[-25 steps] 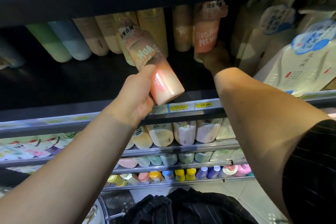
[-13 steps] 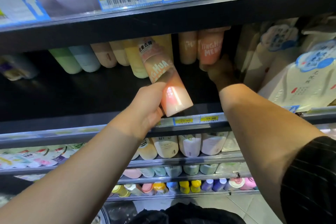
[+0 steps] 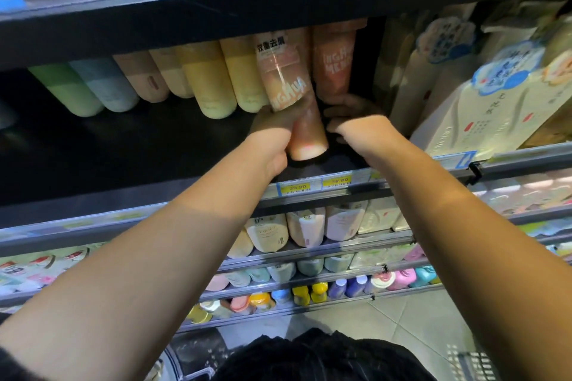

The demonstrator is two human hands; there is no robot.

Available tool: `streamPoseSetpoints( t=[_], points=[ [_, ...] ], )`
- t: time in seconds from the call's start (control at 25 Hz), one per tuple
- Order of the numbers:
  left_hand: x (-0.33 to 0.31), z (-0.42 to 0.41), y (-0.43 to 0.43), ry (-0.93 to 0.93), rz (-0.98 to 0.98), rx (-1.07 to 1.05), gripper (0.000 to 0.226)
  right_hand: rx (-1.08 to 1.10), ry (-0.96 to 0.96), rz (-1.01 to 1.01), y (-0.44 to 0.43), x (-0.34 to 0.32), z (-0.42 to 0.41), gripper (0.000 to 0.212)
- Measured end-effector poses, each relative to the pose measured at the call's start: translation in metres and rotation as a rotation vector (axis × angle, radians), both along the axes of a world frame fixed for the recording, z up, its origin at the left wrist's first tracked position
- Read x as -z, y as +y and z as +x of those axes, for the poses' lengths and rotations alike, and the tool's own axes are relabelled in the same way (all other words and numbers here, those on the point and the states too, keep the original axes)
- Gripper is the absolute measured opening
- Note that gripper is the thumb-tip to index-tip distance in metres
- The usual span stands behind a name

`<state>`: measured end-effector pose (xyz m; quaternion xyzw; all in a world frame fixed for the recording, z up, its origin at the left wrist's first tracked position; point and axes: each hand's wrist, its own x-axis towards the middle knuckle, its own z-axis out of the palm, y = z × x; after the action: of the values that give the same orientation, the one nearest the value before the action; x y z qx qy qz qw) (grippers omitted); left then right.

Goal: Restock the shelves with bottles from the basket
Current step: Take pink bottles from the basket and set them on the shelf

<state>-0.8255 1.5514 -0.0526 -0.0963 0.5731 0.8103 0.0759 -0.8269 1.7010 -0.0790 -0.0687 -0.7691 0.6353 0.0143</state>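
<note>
Two hands reach onto a dark shelf point(image 3: 123, 148).
Fingers point(image 3: 278, 116) of the left hand point(image 3: 272, 136) clamp round a peach bottle point(image 3: 297, 108); the right hand point(image 3: 353, 120) touches the neighbouring orange bottle point(image 3: 332, 71) at its base, grip unclear.

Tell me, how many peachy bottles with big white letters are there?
2. One peach bottle is in the left hand; the other peach bottle stands right behind it, by the right hand. More may hide behind.

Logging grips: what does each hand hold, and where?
Left hand grips the peach bottle around its lower half. Right hand is at the base of the orange bottle; grip unclear.
</note>
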Motion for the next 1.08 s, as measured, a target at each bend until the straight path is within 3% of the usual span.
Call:
streamPoseSetpoints(
  t=[0.08,0.16,0.28,0.36,0.52,0.68,0.84,1.08],
  points=[
    [0.001,-0.005,0.006,0.085,-0.17,0.007,0.064,-0.113,0.043,0.115,-0.002,-0.007,0.013,0.053],
    [0.003,-0.007,0.011,0.177,-0.414,0.034,0.081,-0.162,0.04,0.279,-0.005,-0.006,0.017,0.079],
    [0.006,-0.017,0.012,0.255,-0.614,0.101,0.066,-0.046,0.077,0.392,-0.006,0.0,0.003,0.094],
    [0.007,-0.025,0.01,0.259,-0.659,0.16,0.068,-0.022,0.045,0.461,-0.003,0.001,-0.008,0.09],
    [0.008,-0.033,0.001,0.294,-0.583,0.243,0.083,-0.01,0.03,0.553,-0.006,-0.001,-0.012,0.061],
    [0.015,-0.035,-0.01,0.259,-0.55,0.345,0.07,0.028,0.024,0.443,-0.003,0.0,-0.013,0.065],
    [0.028,-0.029,-0.011,0.242,-0.648,0.237,0.037,0.031,0.01,0.351,0.0,-0.001,-0.012,0.059],
    [0.025,-0.028,-0.006,0.226,-0.615,0.226,0.035,0.044,0.02,0.404,0.0,-0.001,-0.017,0.055]
  ],
)
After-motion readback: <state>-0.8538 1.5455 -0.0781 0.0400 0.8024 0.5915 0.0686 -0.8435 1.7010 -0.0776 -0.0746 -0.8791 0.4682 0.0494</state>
